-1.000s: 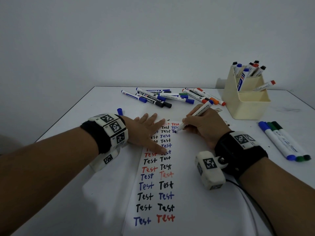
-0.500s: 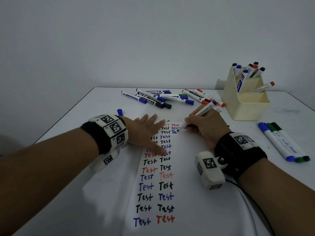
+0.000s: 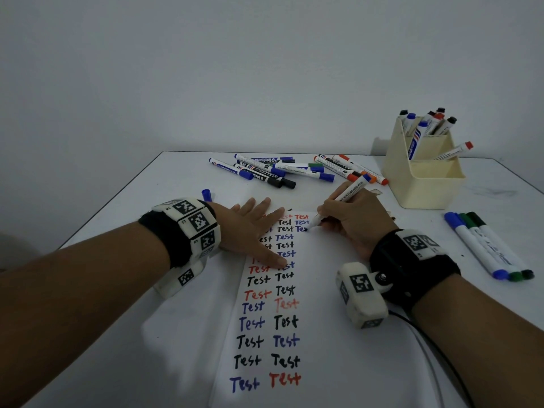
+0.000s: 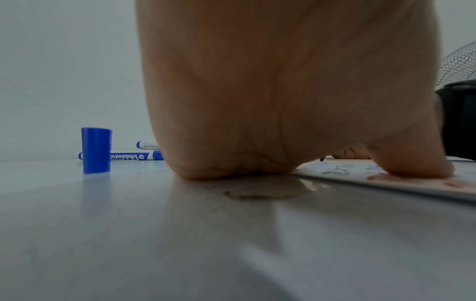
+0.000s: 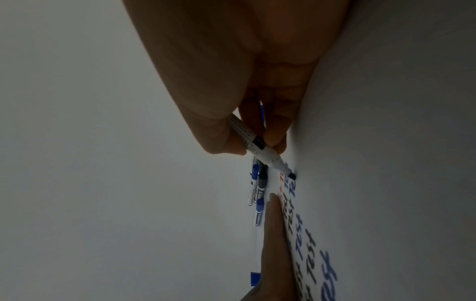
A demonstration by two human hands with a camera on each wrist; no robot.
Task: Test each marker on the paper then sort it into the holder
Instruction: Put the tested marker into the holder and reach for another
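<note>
My right hand (image 3: pixel 350 222) pinches an uncapped white marker (image 3: pixel 341 203) with a blue end, its dark tip touching the paper (image 3: pixel 323 290) beside a blue "Test" in the third column. The right wrist view shows the marker (image 5: pixel 265 150) between thumb and fingers, tip on the sheet. My left hand (image 3: pixel 253 231) lies flat with straight fingers on the paper's upper left, holding it down. The paper carries rows of "Test" in black, blue and red. The cream holder (image 3: pixel 424 175) stands at the back right with several markers in it.
A pile of capped markers (image 3: pixel 282 170) lies behind the paper. A loose blue cap (image 4: pixel 95 150) stands upright left of my left hand. Three markers (image 3: pixel 488 245), blue, green and dark, lie side by side at the right. A cable runs from my right wrist.
The marker tip has shifted a little to the right and down along the third column as a new blue word grows. The left hand has stayed put.
</note>
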